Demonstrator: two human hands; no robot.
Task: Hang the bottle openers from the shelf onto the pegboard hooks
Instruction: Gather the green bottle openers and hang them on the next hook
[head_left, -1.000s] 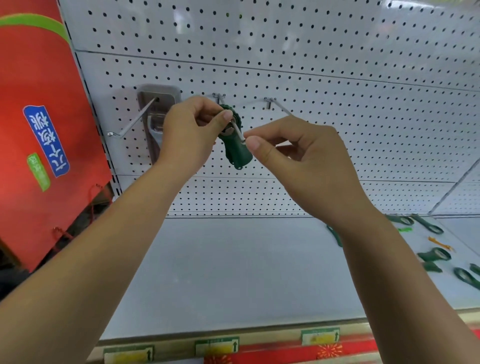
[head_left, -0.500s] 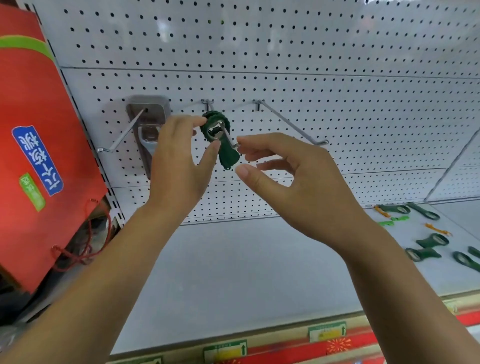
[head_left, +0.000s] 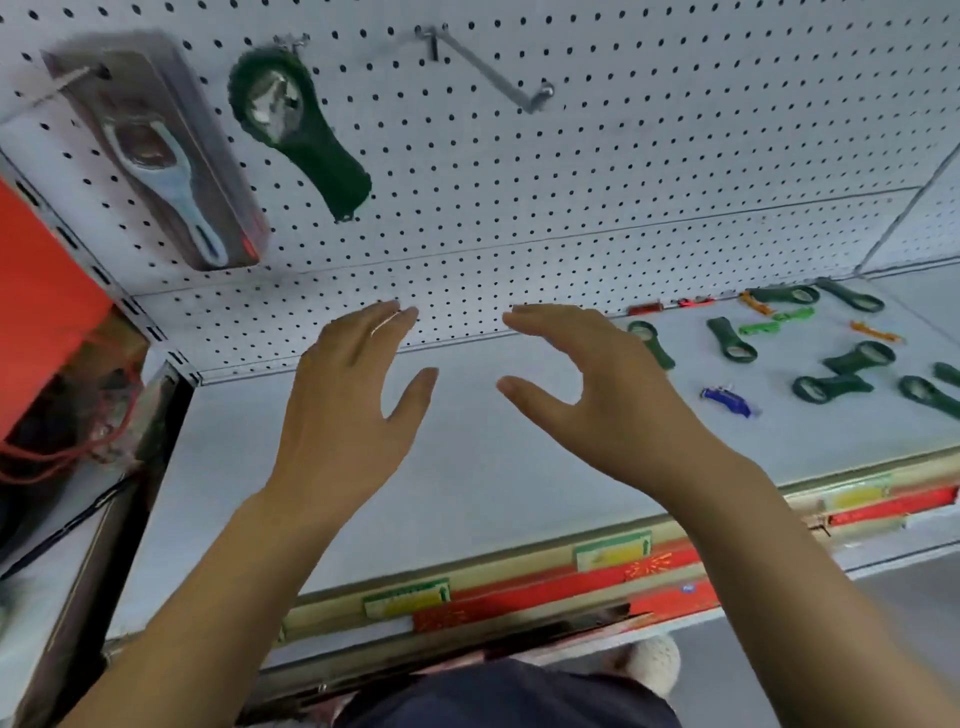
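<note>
Left hand (head_left: 343, 410) and right hand (head_left: 613, 410): fingers spread, holding nothing. Bottle openers (head_left: 831, 388) on shelf (head_left: 493, 467) judged light and rigid; pinch the handle, leaving the ring free.

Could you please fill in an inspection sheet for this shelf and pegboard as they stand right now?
Surface: grey shelf, bare under the hands.
Job's things: one green bottle opener hangs on a pegboard hook; the free hook is to its right; several green openers lie on the shelf at the right.
Clutter: a blue item, orange pieces and light green pieces lie among those openers; a packaged opener hangs at the left.
Grippers: left hand and right hand open, holding nothing, above the shelf.
Cables: red cord at the far left, off the shelf.
Surroundings: red panel at the left; price labels on the shelf edge.
</note>
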